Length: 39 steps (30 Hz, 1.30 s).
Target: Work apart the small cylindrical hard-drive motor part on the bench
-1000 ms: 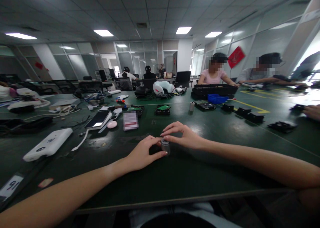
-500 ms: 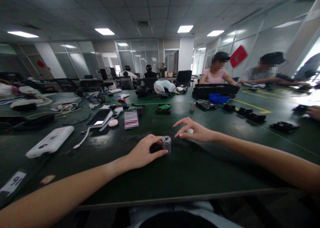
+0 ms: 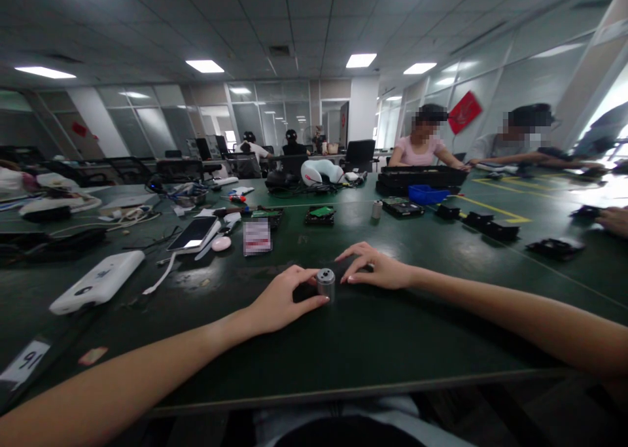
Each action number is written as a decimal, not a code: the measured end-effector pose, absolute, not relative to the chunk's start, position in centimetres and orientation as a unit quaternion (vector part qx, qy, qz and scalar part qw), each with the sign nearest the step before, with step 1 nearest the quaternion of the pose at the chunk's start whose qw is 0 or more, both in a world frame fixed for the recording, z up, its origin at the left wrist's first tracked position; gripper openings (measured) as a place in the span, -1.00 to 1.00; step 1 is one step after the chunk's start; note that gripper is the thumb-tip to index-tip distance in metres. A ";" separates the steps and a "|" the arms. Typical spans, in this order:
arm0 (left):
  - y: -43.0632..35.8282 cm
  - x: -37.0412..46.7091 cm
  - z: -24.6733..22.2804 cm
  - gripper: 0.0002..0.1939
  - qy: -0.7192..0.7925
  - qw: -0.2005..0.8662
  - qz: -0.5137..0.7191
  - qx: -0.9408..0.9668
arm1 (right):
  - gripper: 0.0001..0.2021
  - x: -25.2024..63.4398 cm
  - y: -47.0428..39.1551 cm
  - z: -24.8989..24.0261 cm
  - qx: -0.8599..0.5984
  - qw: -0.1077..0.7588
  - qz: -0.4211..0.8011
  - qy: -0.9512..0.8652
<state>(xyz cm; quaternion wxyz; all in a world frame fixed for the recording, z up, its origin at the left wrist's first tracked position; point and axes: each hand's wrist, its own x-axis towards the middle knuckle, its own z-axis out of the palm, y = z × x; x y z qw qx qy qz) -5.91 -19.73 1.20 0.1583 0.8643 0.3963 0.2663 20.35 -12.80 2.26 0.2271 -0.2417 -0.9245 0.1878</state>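
Upright on the green table (image 3: 373,342) stands a small silver metal cylinder (image 3: 326,286) with holes in its top. My left hand (image 3: 282,298) has its thumb and index finger around the cylinder's left and near side. Just right of it, my right hand (image 3: 375,266) hovers with curved fingers apart; nothing clear shows between them. A second silver cylinder (image 3: 377,209) stands farther back, beside a black hard drive (image 3: 403,207).
A white device (image 3: 98,282), a phone (image 3: 194,233) and cables lie on the left. Ahead are a labelled card (image 3: 257,237) and a green circuit board (image 3: 321,213). A blue tray (image 3: 428,194) and black parts sit at right; people work beyond.
My right hand has moved slightly down and left, closer to the cylinder. A white item seen by its palm earlier no longer shows. My left hand keeps its hold.
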 end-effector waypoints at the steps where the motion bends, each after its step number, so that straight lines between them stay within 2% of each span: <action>1: -19.7 -5.9 1.2 -0.61 0.395 0.160 0.268 0.864 | -0.81 19.9 -13.0 2.5 -0.247 0.271 0.189 -0.911; 4: -19.8 -5.8 1.3 -0.65 0.389 0.165 0.274 0.864 | -0.80 18.2 -13.8 3.3 -0.259 0.377 0.192 -0.868; 6: -19.8 -5.7 1.3 -0.67 0.390 0.165 0.276 0.863 | -0.82 17.1 -14.4 3.6 -0.260 0.398 0.186 -0.860; 14: -19.7 -5.7 1.3 -0.70 0.388 0.158 0.271 0.866 | -0.87 16.1 -14.8 2.8 -0.241 0.362 0.181 -0.882; 22: -19.8 -5.7 1.3 -0.71 0.392 0.157 0.270 0.865 | -0.87 15.8 -15.3 2.9 -0.249 0.393 0.213 -0.859; 27: -19.8 -5.7 1.4 -0.71 0.392 0.153 0.266 0.867 | -0.85 15.8 -15.3 2.6 -0.248 0.369 0.216 -0.869; 31: -19.7 -5.7 1.3 -0.68 0.387 0.162 0.271 0.867 | -0.79 15.9 -15.4 2.6 -0.252 0.365 0.223 -0.868; 37: -19.7 -5.7 1.3 -0.64 0.385 0.172 0.273 0.865 | -0.55 16.1 -15.3 3.3 -0.277 0.412 0.231 -0.836; 39: -19.7 -5.7 1.3 -0.66 0.384 0.172 0.274 0.865 | -0.55 16.2 -15.2 3.4 -0.290 0.419 0.227 -0.830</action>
